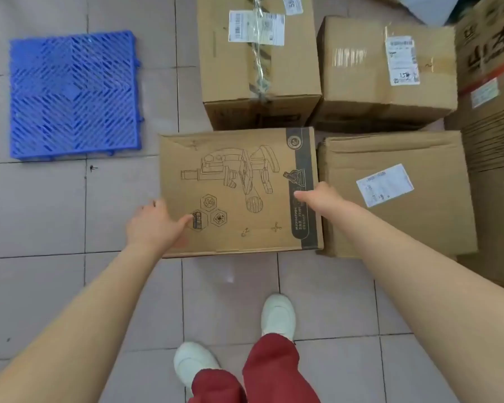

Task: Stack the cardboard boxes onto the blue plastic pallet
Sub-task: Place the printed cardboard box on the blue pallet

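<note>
A cardboard box printed with a microscope drawing point(233, 181) sits on the tiled floor in front of me. My left hand point(154, 225) grips its left edge, thumb lying on the top face. My right hand point(317, 199) holds the right edge over the dark printed strip, fingers wrapped down the side. The blue plastic pallet point(73, 94) lies flat on the floor at the upper left, with nothing on it.
Behind the held box stand a taped box with labels point(256, 59) and another labelled box point(387, 71). A plain box with a white label point(396, 193) touches its right side. Taller cartons point(492, 82) line the right edge. My feet point(277, 315) are just below.
</note>
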